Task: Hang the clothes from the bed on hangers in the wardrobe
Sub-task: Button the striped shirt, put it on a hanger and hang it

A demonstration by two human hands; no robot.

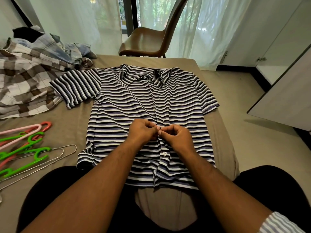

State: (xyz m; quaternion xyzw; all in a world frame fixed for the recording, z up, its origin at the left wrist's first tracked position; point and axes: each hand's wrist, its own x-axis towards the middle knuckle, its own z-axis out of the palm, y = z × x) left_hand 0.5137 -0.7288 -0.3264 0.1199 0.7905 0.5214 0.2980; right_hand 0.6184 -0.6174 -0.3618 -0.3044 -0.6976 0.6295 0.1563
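A striped short-sleeved shirt lies flat and face up across the middle of the bed, collar toward the far edge and hem toward the near edge, where the person sits. Both hands meet on its front placket, just above a white button. The left hand and the right hand each have curled fingers pinching the fabric edges together, apparently working another button, though whether they are fastening or undoing it cannot be told. No hanger is in the shirt yet. Green plastic hangers, a pink hanger and wire hangers lie untouched by the bed's left edge. A heap of clothes topped by a checked shirt fills the far left corner, so most of the work looks undone: this shirt and the heap all have to be hung. The wardrobe door stands to the right of the bed.
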